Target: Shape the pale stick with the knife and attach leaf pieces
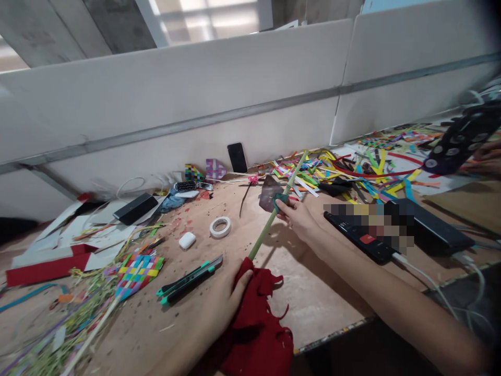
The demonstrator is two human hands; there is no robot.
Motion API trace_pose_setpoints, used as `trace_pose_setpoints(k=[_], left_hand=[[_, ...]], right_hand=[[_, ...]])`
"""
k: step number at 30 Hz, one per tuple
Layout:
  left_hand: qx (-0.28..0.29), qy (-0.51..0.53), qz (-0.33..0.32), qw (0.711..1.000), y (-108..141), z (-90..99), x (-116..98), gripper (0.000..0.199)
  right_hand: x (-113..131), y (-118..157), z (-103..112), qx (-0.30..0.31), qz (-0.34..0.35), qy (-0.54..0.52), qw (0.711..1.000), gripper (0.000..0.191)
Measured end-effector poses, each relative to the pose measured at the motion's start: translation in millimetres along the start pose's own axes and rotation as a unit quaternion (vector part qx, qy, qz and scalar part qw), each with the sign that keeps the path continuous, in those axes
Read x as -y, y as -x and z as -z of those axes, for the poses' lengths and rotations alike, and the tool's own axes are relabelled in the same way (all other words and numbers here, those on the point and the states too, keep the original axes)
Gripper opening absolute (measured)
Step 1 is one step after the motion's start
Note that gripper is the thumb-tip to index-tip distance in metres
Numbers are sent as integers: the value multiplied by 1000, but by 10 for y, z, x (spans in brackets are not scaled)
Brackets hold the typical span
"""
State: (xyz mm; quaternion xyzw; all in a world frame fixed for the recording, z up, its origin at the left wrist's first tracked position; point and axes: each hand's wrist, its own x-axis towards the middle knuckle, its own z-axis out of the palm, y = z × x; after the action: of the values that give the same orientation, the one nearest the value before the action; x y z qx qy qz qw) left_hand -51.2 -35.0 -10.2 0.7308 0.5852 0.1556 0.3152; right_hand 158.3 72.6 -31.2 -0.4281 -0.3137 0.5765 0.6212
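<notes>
A long green stick [263,236] slants up and away over the table. Around its lower end is red cloth [256,324], and my left hand [235,290] is closed on that cloth. Farther up, my right hand [291,214] pinches a small dark green piece [280,201] against the stick. Just left of those fingertips is a dark, shiny flat piece [270,193]; whether it is attached cannot be made out. Two green-and-black cutters [190,279] lie left of the cloth.
White tape roll [220,227], white case [187,240] and woven fan [140,272] lie left. Colourful strips [313,167] spread along the back. Right are a phone [358,237], a black power bank [430,227] and cables. Another person's hand [489,151] shows far right.
</notes>
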Motion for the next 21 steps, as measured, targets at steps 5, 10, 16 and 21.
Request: trace_pose_setpoints(k=[5, 10, 16, 21], left_hand=[[-7, 2, 3, 1000, -30, 17, 6, 38], [-7, 31, -16, 999, -76, 46, 7, 37], [-7, 24, -16, 1000, -76, 67, -2, 39], [-2, -1, 7, 1000, -71, 66, 28, 40]], right_hand=[[-58, 224, -182, 55, -35, 41, 997, 38], [-140, 502, -398, 127, -72, 69, 987, 34], [-110, 466, -393, 161, -65, 87, 981, 28], [49, 168, -210, 79, -23, 48, 995, 34]])
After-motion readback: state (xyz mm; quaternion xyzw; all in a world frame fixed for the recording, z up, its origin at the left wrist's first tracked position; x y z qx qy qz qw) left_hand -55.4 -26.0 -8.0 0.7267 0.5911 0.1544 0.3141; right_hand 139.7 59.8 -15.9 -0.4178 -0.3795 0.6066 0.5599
